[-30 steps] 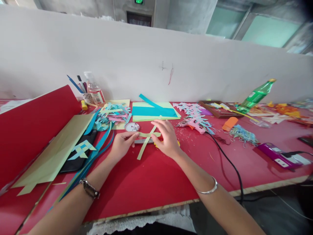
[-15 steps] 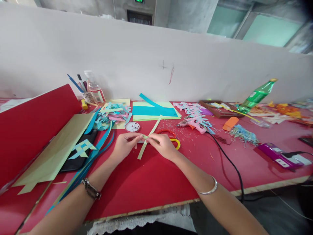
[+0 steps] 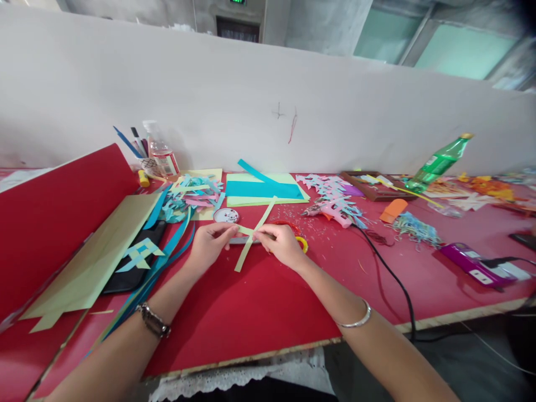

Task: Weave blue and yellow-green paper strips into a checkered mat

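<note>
Behind the red-topped bench (image 3: 251, 324) stands a white partition (image 3: 201, 100). Left of the pink plastic glue gun (image 3: 335, 215), a long pale-yellow paper strip (image 3: 244, 257) crosses a short pale-yellow paper strip (image 3: 245, 229). Half a second ago the fingertips nearly met there; now the left hand (image 3: 209, 243) has drawn away, its grip pinching the short strip's end. The right hand (image 3: 282, 245) covers its own fingertips' hold, so I cannot tell what that grip has. Red-and-yellow-handled metal scissors (image 3: 304, 244), also left of the glue gun, lie partly hidden beneath hands and strips.
</note>
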`<action>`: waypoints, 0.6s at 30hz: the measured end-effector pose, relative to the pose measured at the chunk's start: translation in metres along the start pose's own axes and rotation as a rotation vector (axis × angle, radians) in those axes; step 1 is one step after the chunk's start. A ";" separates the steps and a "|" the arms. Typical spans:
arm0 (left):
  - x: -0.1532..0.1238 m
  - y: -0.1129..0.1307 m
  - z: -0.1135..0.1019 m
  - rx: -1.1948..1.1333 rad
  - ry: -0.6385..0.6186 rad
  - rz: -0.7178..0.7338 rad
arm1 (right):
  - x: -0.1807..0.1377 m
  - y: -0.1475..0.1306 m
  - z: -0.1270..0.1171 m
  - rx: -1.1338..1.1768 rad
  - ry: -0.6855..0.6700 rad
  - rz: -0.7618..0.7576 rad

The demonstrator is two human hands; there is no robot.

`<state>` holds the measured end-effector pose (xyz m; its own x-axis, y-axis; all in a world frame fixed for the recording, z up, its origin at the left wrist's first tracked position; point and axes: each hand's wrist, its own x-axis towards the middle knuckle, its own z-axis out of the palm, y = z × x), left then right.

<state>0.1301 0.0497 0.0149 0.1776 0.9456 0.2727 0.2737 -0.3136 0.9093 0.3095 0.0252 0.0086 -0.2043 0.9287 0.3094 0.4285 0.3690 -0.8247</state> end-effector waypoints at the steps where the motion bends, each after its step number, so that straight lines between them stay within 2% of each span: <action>1: 0.001 0.000 -0.001 -0.005 0.010 -0.002 | 0.000 0.001 0.000 0.007 0.010 0.006; 10: 0.007 -0.004 -0.007 -0.033 0.084 -0.018 | 0.005 0.012 -0.012 0.044 0.120 0.053; 18: 0.013 -0.012 -0.010 -0.083 0.206 -0.012 | 0.008 0.016 -0.018 0.065 0.193 0.114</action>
<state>0.1197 0.0666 0.0104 -0.0247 0.9497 0.3123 0.1941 -0.3019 0.9334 0.3307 0.0394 0.0066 0.0169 0.9562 0.2921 0.3806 0.2640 -0.8863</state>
